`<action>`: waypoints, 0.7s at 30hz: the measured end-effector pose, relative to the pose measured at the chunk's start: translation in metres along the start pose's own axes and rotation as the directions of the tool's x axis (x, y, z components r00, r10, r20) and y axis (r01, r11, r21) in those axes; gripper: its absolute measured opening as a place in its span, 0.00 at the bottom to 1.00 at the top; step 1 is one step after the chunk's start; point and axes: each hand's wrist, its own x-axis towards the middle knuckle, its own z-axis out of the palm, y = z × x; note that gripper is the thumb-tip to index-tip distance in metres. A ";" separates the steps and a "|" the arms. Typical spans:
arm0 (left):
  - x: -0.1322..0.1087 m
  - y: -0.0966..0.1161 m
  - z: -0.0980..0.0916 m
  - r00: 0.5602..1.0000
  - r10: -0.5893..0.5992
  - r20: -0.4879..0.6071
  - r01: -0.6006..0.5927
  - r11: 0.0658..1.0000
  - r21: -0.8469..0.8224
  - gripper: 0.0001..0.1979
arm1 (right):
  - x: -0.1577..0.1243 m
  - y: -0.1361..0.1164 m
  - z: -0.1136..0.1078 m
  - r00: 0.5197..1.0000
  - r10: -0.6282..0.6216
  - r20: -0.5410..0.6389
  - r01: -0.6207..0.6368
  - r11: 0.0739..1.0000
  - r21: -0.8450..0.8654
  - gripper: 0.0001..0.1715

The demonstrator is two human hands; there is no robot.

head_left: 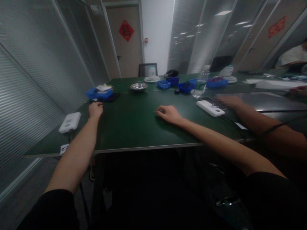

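My right hand (169,115) rests low over the green table (129,127), thumb and forefinger pinched. From their tips a thin, pale stick-like piece (155,111) points left; its kind is too small to tell. Further left, my left hand (96,110) has its fingers curled together just in front of a blue basket (99,94). Whatever those fingers hold, if anything, cannot be made out. Inside that basket lie white crumpled pieces (103,87), and a dark flat object (112,97) lies beside it. A shiny metal bowl (138,87) stands beyond, between my hands.
White box-like devices (70,122) (210,108) with cables lie on both sides. At the back right stand a water bottle (201,83) and blue baskets (164,84) (217,83). Another person's arm (261,121) reaches in from the right. The table's front edge (148,148) is near me.
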 end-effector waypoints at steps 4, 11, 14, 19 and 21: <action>0.005 -0.001 -0.001 0.997 -0.067 0.045 0.068 0.997 -0.035 0.15 | 0.001 0.000 0.000 1.000 -0.002 0.001 0.002 1.000 0.007 0.15; 0.005 0.004 -0.005 0.982 -0.150 0.112 0.175 0.946 -0.273 0.12 | 0.001 0.002 0.001 1.000 -0.017 0.002 0.017 0.999 0.034 0.16; 0.006 0.010 -0.003 0.963 -0.039 0.266 0.140 0.917 -0.373 0.18 | 0.001 0.002 0.001 1.000 -0.020 -0.005 0.021 0.999 0.034 0.15; -0.010 0.039 0.003 0.843 0.258 0.472 -0.022 0.893 -0.449 0.23 | 0.001 0.002 0.003 0.998 -0.058 -0.016 0.059 0.998 0.021 0.15; -0.026 0.059 0.007 0.758 0.407 0.510 -0.113 0.851 -0.513 0.22 | 0.001 0.001 0.004 0.994 -0.109 -0.007 0.109 0.994 0.027 0.15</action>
